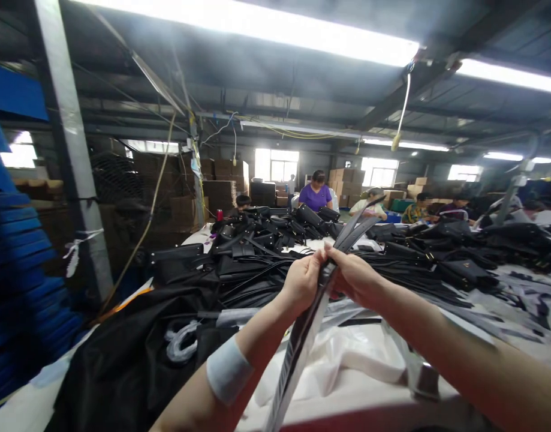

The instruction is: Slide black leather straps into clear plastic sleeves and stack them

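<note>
- Above the table's near edge: long dark strap (311,312) held up slanting, pinched between left hand (302,282) and right hand (354,276), both closed on it, fingertips nearly meeting.
- Upper strap end (360,225) blurred; lower end cut off by the frame's bottom.
- White wristband (228,369) on left forearm.
- Beneath: white table (347,384) with clear plastic wrap, black fabric (131,348), heaped black straps and bags (266,240).
- Beyond: seated person in purple (317,193), stacked cartons, blue crates (14,252), fluorescent lights.
</note>
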A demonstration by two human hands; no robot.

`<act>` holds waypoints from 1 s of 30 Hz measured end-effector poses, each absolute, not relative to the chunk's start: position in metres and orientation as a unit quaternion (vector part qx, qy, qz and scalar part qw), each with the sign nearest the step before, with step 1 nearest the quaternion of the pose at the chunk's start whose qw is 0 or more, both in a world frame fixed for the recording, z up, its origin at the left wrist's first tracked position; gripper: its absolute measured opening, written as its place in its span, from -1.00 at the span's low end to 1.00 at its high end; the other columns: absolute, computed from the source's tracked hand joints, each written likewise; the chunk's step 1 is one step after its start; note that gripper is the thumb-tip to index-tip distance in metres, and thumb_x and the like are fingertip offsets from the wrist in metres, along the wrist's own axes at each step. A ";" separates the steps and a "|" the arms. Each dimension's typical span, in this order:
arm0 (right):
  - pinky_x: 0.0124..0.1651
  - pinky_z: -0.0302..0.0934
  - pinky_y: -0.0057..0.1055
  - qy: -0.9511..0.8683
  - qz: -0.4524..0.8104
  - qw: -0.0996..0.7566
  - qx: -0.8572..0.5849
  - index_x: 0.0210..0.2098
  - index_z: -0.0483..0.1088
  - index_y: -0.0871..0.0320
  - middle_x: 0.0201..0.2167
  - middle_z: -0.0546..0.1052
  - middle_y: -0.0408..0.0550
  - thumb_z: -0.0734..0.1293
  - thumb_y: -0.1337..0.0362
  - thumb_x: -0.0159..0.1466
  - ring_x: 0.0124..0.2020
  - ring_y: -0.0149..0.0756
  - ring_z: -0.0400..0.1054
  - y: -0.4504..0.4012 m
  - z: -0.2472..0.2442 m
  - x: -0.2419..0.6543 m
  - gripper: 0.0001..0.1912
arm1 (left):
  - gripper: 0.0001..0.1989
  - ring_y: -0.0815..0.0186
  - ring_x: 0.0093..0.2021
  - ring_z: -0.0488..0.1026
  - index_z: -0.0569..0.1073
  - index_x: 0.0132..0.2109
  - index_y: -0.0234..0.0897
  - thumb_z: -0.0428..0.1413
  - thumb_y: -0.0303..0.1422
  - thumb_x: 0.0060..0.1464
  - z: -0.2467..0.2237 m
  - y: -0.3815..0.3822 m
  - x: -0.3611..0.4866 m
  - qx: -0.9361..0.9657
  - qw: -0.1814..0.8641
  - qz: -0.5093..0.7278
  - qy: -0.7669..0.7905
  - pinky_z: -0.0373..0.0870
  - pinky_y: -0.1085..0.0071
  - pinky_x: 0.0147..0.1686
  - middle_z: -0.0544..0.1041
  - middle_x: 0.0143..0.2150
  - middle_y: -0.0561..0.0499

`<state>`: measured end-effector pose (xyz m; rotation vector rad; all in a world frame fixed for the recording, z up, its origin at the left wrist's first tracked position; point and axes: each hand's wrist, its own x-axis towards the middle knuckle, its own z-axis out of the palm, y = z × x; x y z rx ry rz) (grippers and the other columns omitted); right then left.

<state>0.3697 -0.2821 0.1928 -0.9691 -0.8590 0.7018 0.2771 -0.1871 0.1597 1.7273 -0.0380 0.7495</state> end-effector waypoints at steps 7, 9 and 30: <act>-0.16 0.41 -0.40 -0.357 0.217 0.807 -0.418 -0.50 0.38 0.17 -0.37 0.63 0.01 0.32 0.18 0.33 -0.32 -0.29 0.52 -0.293 0.237 0.413 -0.69 | -0.37 0.32 -0.68 0.43 0.38 -0.48 -0.31 -0.13 0.17 0.17 0.168 -0.195 0.293 0.750 0.595 0.289 -0.023 0.32 0.48 -0.71 0.52 -0.61 -0.06; -0.31 0.40 -0.39 -0.412 0.218 0.768 -0.439 -0.53 0.38 0.16 -0.51 0.59 -0.02 0.36 0.05 0.29 -0.47 -0.30 0.47 -0.293 0.229 0.405 -0.63 | -0.37 0.32 -0.68 0.44 0.38 -0.47 -0.31 -0.12 0.18 0.16 0.176 -0.197 0.298 0.755 0.582 0.302 -0.032 0.33 0.48 -0.71 0.53 -0.60 -0.05; -0.39 0.34 -0.40 -0.424 0.000 0.774 -0.470 -0.20 0.38 0.10 -0.48 0.59 -0.16 0.46 -0.04 0.14 -0.52 -0.31 0.49 -0.319 0.251 0.437 -0.59 | -0.42 0.42 -0.80 0.21 0.23 -0.55 -0.20 -0.21 0.12 0.23 0.163 -0.223 0.311 0.809 0.490 0.324 0.034 0.07 0.52 -0.81 0.28 -0.76 0.13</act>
